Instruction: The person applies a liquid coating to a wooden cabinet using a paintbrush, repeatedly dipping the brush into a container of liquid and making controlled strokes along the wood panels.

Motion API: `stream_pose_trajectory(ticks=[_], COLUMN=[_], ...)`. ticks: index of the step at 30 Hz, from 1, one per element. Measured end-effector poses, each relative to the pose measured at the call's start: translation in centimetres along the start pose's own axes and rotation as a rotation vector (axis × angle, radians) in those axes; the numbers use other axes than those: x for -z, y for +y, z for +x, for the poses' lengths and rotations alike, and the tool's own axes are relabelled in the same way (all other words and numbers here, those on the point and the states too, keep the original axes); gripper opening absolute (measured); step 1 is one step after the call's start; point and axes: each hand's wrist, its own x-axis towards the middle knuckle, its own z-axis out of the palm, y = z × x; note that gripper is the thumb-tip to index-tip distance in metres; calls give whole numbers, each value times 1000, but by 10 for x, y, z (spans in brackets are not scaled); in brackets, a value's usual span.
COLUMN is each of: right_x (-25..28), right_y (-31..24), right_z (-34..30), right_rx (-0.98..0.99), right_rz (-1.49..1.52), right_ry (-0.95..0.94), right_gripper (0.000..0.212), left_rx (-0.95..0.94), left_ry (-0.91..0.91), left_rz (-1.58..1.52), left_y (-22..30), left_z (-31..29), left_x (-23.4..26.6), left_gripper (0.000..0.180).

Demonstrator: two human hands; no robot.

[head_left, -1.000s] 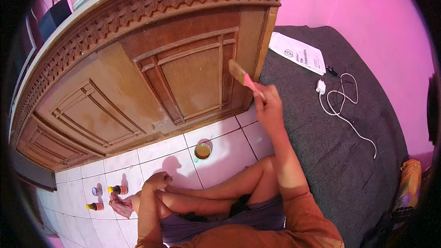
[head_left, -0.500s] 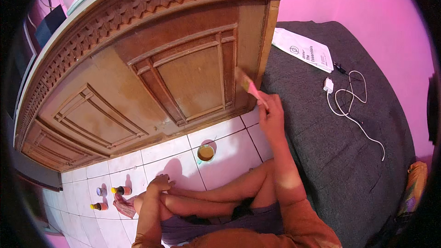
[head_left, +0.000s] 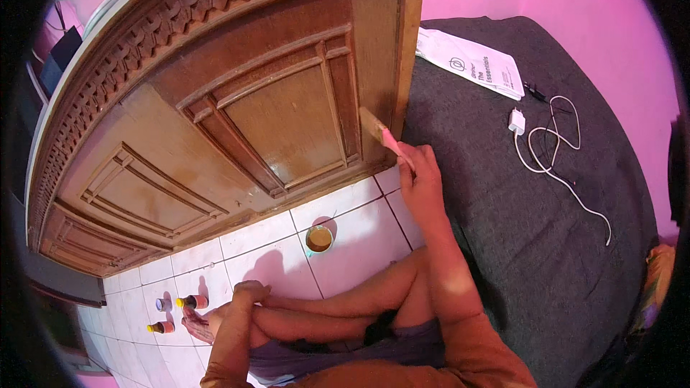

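Near the right edge of the cabinet (head_left: pixel 226 115), the right hand (head_left: pixel 422 172) holds the brush (head_left: pixel 384 135) by its pink handle, fingers closed around it; the bristles point up and left, at or very near the strip beside the right panel (head_left: pixel 277 126), though contact cannot be told. The left hand (head_left: pixel 251 292) rests at the crossed legs (head_left: pixel 316 322), fingers loosely curled; whether they enclose anything cannot be told. On the floor (head_left: pixel 244 233), between the cabinet's lower edge and the legs, stands the cup (head_left: pixel 319 238) of brown liquid.

Judged by tone, the work is partly done: the right panel's frame (head_left: pixel 233 145) and the band above it are dark and appear coated. The centre of that panel is lighter, with a shiny patch toward its lower edge. The left panel (head_left: pixel 144 190), pale and uneven, probably remains. Left of the legs are two yellow-capped bottles (head_left: pixel 192 302) and a jar (head_left: pixel 164 305). A white bag (head_left: pixel 474 65) lies near the bed's (head_left: pixel 510 230) upper left corner.
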Motion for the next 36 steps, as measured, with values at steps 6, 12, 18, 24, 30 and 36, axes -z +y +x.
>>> stream_pose_trajectory(ticks=[6, 12, 18, 24, 30, 36], right_x=[-10, -17, -14, -9, -20, -23], right_y=[3, 8, 14, 9, 23, 17], right_z=[-5, -10, -13, -15, -18, -26], right_rx=[-84, -1, 4, -108, -87, -51], right_rz=[-6, -91, -10, -36, -86, -94], right_ry=[-60, -59, -118, -91, -4, -126], right_gripper=[26, 24, 23, 25, 26, 28], left_rx=[58, 55, 68, 97, 68, 52], left_ry=[-75, -103, -126, -160, -152, -151], left_rz=[126, 154, 170, 206, 201, 202], left_y=[-6, -1, 0, 12, 10, 13], left_z=[30, 32, 32, 20, 19, 22], left_x=[-14, -6, -5, 6, 10, 11], left_gripper=[60, 52, 49, 52, 51, 50])
